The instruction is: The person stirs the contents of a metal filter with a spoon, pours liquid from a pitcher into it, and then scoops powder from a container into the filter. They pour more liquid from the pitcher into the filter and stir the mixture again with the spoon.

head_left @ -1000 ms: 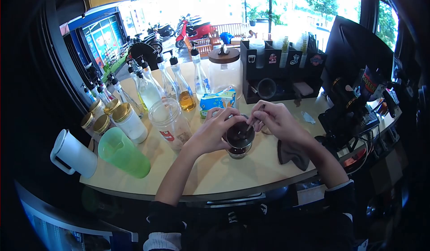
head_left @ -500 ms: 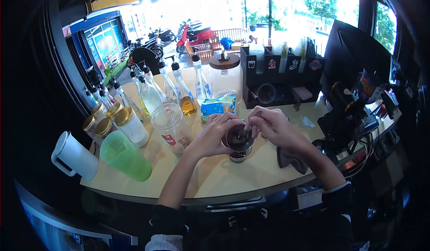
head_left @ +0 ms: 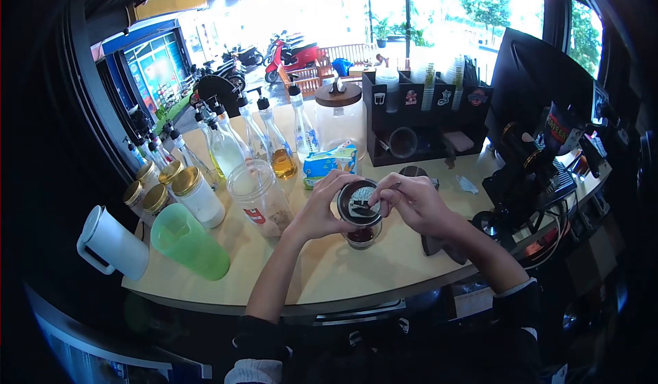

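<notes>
A round glass [head_left: 361, 236] with a dark, reddish drink stands upright close to the counter's front edge. My left hand [head_left: 321, 209] wraps round its upper side, thumb and fingers curved along the rim. Over the mouth, my right hand [head_left: 415, 202] pinches the thin handle of a spoon, its lower end inside the glass. Pale reflections show on the dark surface within. A clear wide-mouthed jar [head_left: 257, 195] is to the left of my left hand, and a blue and yellow packet [head_left: 330, 164] lies behind the glass.
Pump bottles [head_left: 279, 147], gold-lidded jars [head_left: 199, 195], a green pitcher [head_left: 188, 240] and a white pitcher [head_left: 113, 243] crowd the left side. A lidded glass canister [head_left: 339, 123] and black cup organiser [head_left: 428, 127] stand behind. A dark cloth [head_left: 433, 245] lies under my right forearm.
The glass's mouth now tips more into view, with pale reflections where it looked dark before. My right hand has dropped slightly and turned, still pinching the spoon. The left hand keeps its hold.
</notes>
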{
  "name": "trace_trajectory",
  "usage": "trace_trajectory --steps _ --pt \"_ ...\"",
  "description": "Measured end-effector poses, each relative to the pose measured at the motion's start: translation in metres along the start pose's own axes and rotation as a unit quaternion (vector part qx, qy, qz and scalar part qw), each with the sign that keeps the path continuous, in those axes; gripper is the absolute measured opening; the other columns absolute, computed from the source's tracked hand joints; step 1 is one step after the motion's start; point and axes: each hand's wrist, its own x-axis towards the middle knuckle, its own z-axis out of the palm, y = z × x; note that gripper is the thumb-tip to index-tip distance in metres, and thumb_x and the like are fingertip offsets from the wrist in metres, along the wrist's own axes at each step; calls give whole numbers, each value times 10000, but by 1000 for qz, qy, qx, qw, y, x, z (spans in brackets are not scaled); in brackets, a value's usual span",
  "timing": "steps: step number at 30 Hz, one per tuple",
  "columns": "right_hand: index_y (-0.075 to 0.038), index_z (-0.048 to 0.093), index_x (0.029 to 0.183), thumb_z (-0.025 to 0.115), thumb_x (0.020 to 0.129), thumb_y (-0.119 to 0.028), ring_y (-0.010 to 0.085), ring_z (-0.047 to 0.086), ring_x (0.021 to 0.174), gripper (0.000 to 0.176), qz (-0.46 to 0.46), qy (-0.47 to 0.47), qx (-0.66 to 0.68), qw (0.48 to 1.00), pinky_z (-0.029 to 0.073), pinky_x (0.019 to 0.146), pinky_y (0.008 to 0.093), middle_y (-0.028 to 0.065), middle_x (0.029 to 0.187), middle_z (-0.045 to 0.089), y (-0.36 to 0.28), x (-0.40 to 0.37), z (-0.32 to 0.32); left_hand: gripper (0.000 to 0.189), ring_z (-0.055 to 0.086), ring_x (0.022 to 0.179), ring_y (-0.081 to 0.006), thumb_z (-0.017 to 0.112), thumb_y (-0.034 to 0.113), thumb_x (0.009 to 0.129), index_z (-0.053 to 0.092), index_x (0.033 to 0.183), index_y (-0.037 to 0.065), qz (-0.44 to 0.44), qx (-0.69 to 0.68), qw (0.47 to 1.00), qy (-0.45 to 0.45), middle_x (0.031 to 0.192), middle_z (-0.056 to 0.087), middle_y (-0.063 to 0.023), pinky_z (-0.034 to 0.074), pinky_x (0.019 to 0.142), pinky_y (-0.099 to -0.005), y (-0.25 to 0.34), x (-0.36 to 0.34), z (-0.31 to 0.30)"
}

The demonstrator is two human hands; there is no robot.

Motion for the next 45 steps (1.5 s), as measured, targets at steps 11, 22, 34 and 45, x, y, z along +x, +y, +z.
trace_trajectory --steps 11,22,34,45 --pt "10 483 987 364 1033 -140 107 634 690 197 62 92 110 988 529 653 250 129 930 658 18 -8 12 770 530 1120 -278 876 239 528 517 1197 110 -40 22 997 60 1122 535 -74 370 993 -420 -2 -6 12" --pt "28 486 979 392 1025 -125 83 635 670 185 55 133 202 969 535 618 239 91 868 667 28 -2 16 774 508 1165 -279 865 266 532 512 1205 115 -13 82 996 29 1173 537 -78 315 1032 -428 2 -5 9" --pt "9 502 925 399 1028 -154 83 631 639 219 89 96 174 976 528 605 242 78 817 661 29 0 9 784 501 1173 -273 855 254 525 505 1214 118 -1 85 996 35 1171 542 -76 293 1042 -421 1 -6 4" --pt "15 525 923 413 1019 -123 79 624 623 201 80 28 115 990 518 592 239 64 797 659 26 6 9 760 509 1143 -289 848 247 518 527 1196 134 17 95 995 11 1152 554 -76 308 1026 -429 2 -8 3"
